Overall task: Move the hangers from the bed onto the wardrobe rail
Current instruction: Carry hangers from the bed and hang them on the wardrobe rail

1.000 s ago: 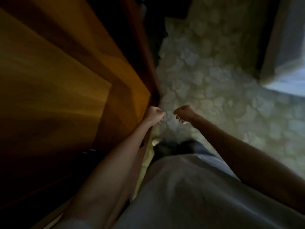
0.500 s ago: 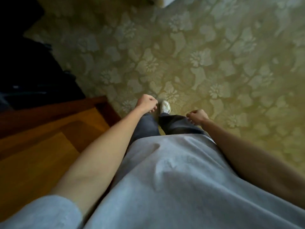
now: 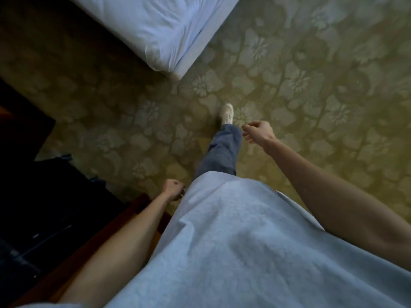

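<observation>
Two empty hands are all I have to work with at this moment: my left hand (image 3: 172, 188) hangs by my hip curled into a loose fist with nothing in it that I can see, and my right hand (image 3: 258, 131) swings out ahead of me, fingers half bent and relaxed, gripping nothing. I am mid-stride across the patterned carpet (image 3: 311, 85), one shoe (image 3: 227, 113) planted forward, heading toward the bed (image 3: 155, 25), whose pale sheeted corner shows at the top of my view. I judge this to be the walk to the bed to fetch hangers. No hangers are in sight; the part of the mattress I can see is bare, so they must lie farther up the bed, out of view. A reddish wooden edge (image 3: 124, 221) sits low on my left, and I take it to be part of the wardrobe, though the rail itself is not visible. Next I need to reach the bedside, raise my gaze to find the hangers, and open a hand to gather them by the hooks. No brand, label or writing can be read anywhere here.
</observation>
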{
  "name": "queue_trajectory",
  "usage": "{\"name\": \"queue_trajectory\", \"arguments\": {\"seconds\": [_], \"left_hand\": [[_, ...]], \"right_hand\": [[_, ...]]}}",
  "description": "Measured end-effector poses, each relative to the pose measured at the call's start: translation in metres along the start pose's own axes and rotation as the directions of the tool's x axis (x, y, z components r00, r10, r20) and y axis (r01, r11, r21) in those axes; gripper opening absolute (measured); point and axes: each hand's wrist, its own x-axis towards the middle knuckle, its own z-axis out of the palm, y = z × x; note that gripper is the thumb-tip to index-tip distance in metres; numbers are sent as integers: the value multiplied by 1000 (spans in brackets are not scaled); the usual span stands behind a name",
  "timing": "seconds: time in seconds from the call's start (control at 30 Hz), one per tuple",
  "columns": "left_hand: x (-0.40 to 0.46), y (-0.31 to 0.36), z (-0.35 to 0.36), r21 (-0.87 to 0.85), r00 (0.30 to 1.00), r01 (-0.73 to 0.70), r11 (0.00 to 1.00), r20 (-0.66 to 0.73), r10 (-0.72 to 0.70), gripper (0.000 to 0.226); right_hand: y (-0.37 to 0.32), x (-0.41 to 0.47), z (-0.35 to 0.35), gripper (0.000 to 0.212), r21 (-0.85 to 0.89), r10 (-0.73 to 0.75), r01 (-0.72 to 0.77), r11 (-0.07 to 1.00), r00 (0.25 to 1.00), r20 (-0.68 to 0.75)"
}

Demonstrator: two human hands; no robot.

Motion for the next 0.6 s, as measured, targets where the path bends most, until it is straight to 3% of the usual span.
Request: {"name": "queue_trajectory", "arguments": {"seconds": [0.2,0.33,0.43,0.6], "left_hand": [[34,164,-48,-104,999,11,995,-44,-16,37],[41,329,-58,-90,987,-162,983,-3,162,27],[32,463,-56,-86,947,-310,947,59,315,21],[31,654,-39,-24,881,-463,886,101,463,15]], "right_hand": [[-75,70,-81,21,-57,108,-109,992,994,-23],[-71,93,-158,22,-44,266,-272,961,957,-114],[-77,112,-216,23,59,359,-354,933,911,-203],[-114,168,-306,19,177,440,-412,894,883,-166]]}}
